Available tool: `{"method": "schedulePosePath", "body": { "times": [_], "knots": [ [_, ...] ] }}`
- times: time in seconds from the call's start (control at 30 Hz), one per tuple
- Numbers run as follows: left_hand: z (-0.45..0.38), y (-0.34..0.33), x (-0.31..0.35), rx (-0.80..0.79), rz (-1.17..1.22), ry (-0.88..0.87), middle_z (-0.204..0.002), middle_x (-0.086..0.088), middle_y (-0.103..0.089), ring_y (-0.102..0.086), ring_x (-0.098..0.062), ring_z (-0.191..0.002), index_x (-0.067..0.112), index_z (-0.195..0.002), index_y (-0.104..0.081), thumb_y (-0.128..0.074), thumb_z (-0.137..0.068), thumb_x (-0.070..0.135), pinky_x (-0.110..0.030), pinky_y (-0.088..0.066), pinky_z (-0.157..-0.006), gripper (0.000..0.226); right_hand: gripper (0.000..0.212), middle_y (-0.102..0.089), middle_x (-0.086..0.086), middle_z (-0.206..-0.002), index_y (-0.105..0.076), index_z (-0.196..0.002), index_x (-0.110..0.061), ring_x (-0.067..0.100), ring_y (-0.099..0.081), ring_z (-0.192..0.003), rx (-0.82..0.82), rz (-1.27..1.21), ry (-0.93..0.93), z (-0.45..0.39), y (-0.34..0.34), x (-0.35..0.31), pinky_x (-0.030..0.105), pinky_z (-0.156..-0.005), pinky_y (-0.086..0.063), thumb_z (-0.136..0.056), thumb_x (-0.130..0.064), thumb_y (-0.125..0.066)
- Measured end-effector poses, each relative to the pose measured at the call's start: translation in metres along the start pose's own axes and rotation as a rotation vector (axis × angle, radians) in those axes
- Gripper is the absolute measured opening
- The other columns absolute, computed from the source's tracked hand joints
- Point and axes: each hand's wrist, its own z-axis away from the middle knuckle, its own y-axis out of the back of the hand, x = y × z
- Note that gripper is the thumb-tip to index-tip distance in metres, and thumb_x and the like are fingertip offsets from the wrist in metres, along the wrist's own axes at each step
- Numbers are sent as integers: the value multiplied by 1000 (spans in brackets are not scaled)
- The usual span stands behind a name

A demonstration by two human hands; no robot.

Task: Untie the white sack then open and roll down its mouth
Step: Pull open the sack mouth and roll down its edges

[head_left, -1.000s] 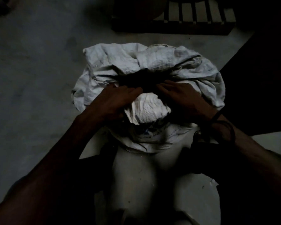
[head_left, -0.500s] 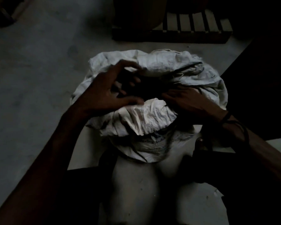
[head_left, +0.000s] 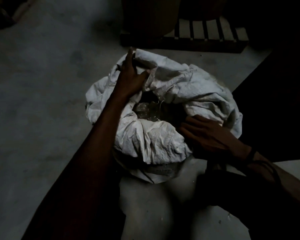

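Upright, white sack [head_left: 163, 144] mouth skyward; left hand [head_left: 131, 76] gripping far rim; right hand [head_left: 206, 135] flat on near-right rim.

White sack [head_left: 163, 142] mouth open; left hand [head_left: 131, 75] grips far rim, right hand [head_left: 206, 134] on near-right rim.

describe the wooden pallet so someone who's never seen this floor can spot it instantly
Start at the white sack in the middle of the grey concrete floor, with the left hand on its far rim. Look just beyond that rim, up and to the right: the wooden pallet lies flat there. Its row of parallel slats with dark gaps sets it apart from the plain floor and crumpled sack.
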Motion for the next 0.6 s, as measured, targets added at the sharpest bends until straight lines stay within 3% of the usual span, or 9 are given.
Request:
{"method": "schedulePosePath", "body": {
  "times": [0.07,0.17,0.23,0.33,0.4,0.5,0.6],
  "knots": [
    [-3,-3,-2,-27,34,31,-164,-3,-30,-36,-17,-149,32,-160,1,-70,-80,51,-45,-39,-118,109,45,-74,17,-93,-50,-118,-1,34,-73,-82,-19,-28,-2,-6,9,0,36,-70,-58,-112,-28,-15],
    [-2,-9,6,-64,-139,-70,-164,-12,-28,-35,-23,-149,18,-161,3,-65,-94,35,-41,-34,-121,97,29,-74,15,-94,-47,-119,-4,32,-71,-80,-21,47,-10,-8,7,3,38,-74,-44,-103,-25,-35],
    [10,-8,17,-34,-197,-105,-159,-15,-38,-45,-26,-142,17,-161,-2,-62,-97,31,-39,-40,-117,89,32,-74,13,-94,-52,-118,-5,31,-71,-81,-73,67,-64,-12,2,5,38,-73,-43,-93,-23,-43],
    [44,5,26,71,-290,-136,-133,-8,-63,-67,-18,-111,22,-159,-14,-61,-97,29,-34,-56,-96,78,34,-73,13,-89,-67,-109,-2,32,-72,-78,-75,50,-91,-20,1,5,33,-64,-54,-91,-21,-45],
    [72,18,33,74,-321,-172,-107,2,-71,-69,-6,-85,20,-157,-20,-64,-95,31,-23,-57,-76,77,33,-73,13,-89,-66,-109,-2,32,-71,-78,-88,24,-114,-25,1,5,34,-62,-55,-91,-21,-46],
    [116,37,43,-125,-293,-257,-109,12,-67,-67,-3,-98,27,-139,-44,-73,-81,57,-30,-58,-85,72,40,-75,18,-89,-73,-106,4,37,-74,-75,-46,34,-106,-35,5,5,35,-57,-59,-85,-18,-47],
    [147,38,36,-320,-531,-355,-125,16,-61,-61,-4,-113,32,-132,-50,-79,-63,74,-32,-52,-96,86,40,-76,22,-90,-75,-103,6,41,-75,-75,-4,34,-105,-39,11,1,37,-49,-59,-84,-16,-46]
  ]
}}
